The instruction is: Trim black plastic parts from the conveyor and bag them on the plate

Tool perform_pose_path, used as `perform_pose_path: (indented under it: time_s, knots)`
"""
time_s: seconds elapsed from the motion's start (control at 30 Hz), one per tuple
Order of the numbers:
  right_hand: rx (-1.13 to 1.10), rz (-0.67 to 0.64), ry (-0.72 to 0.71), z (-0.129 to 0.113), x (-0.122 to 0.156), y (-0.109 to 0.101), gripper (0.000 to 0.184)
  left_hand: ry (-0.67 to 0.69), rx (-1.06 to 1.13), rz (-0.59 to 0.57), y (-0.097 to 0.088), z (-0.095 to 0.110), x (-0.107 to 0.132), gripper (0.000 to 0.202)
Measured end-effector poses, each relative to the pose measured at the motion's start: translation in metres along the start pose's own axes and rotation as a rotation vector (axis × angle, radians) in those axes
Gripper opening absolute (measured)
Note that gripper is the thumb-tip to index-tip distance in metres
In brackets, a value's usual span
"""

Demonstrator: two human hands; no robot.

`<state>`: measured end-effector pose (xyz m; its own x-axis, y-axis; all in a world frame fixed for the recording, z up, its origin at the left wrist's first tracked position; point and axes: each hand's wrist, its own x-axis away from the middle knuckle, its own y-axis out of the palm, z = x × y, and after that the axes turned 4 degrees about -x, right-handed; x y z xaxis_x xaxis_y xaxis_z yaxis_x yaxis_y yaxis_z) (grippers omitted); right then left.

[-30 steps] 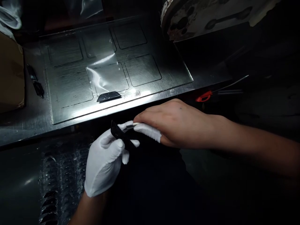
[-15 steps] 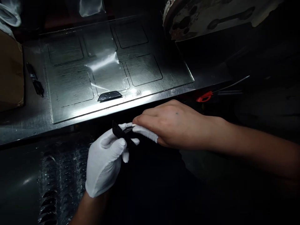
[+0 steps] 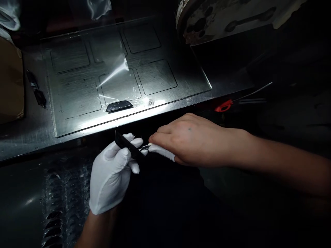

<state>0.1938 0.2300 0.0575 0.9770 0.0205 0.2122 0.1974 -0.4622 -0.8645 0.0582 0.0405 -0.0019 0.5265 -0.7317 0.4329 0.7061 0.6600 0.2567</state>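
The gloved left hand (image 3: 110,179) has slid leftward, fingers still pinched around a thin black strip (image 3: 126,146) that slants up past the fingertips. The bare right hand (image 3: 191,139), closed, presses a metal blade (image 3: 144,147) against the strip's lower end.

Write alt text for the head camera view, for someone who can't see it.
A white-gloved left hand holds a small flat black part while the bare right hand pinches a thin metal tool against it. Behind them, under bright light, a metal plate carries clear film and another black part.
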Motion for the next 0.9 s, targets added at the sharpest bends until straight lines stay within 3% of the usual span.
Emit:
perform_pose_path:
  time_s: [0.33, 0.63, 0.9]
  knots:
    - [0.03, 0.022, 0.019, 0.001, 0.0, 0.002, 0.018, -0.012, 0.153, 0.04, 0.006, -0.002, -0.006, 0.021]
    - [0.075, 0.024, 0.009, 0.003, 0.001, 0.008, 0.018, 0.108, 0.197, 0.044, 0.009, -0.002, -0.01, 0.016]
    - [0.075, 0.083, 0.028, 0.001, 0.0, 0.014, 0.021, 0.268, 0.085, 0.142, 0.014, -0.006, -0.004, 0.02]
